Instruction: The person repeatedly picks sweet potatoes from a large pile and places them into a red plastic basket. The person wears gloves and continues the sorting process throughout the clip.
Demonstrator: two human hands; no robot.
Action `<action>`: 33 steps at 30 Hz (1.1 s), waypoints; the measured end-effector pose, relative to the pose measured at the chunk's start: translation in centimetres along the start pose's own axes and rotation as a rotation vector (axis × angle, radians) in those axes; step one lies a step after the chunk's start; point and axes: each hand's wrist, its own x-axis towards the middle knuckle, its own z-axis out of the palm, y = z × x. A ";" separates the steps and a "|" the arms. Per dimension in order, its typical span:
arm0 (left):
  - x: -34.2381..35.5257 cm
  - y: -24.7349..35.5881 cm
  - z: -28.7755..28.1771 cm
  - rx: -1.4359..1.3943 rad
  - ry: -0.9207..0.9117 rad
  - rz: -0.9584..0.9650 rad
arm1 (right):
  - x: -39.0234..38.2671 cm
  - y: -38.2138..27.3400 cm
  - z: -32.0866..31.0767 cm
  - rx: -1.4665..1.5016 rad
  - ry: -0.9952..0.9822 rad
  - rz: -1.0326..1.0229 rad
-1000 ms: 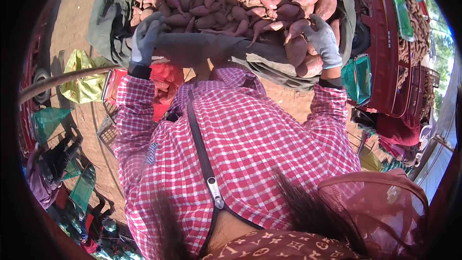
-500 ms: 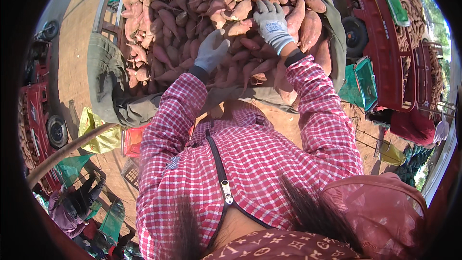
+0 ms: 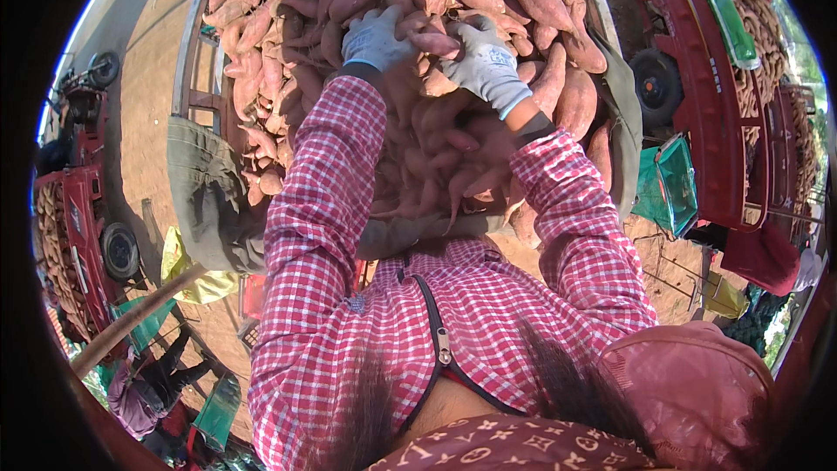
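Note:
A large heap of reddish sweet potatoes [image 3: 558, 109] fills the cart bed in front of me. Both hands wear pale grey work gloves and reach into the middle of the heap. My right hand [image 3: 486, 65] is closed with thumb and fingers on the end of a small sweet potato [image 3: 434, 43], which points toward my left hand. My left hand [image 3: 375, 40] curls against another sweet potato [image 3: 410, 24] right beside it; its fingertips are partly hidden. Below my hands, the nearer sweet potatoes [image 3: 440, 157] lie lower and in shade.
A dark green cloth [image 3: 205, 183] drapes over the cart's near edge and sides. Red vehicles loaded with sweet potatoes [image 3: 706, 78] stand at right and left. A green crate-like bag [image 3: 667, 185], a yellow bag [image 3: 187, 270] and a wooden pole [image 3: 135, 323] are nearby. Another person [image 3: 144, 392] is at lower left.
My left hand has reached farther up and into the heap, to a sweet potato. My right hand has drawn slightly nearer and now grips a small sweet potato.

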 end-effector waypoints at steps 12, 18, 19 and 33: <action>-2.7 1.5 2.5 -0.297 0.472 0.133 | 4.9 1.6 2.6 0.300 -0.153 0.139; -2.0 -6.1 6.9 -0.849 0.552 -0.207 | 4.8 -1.9 4.1 0.155 0.076 0.168; -2.2 -6.9 7.0 -0.840 0.444 -0.222 | 5.0 -2.2 4.3 0.182 0.099 0.175; -8.9 -4.5 2.5 -1.332 0.380 -0.120 | 0.0 1.8 -5.0 1.401 -0.070 0.338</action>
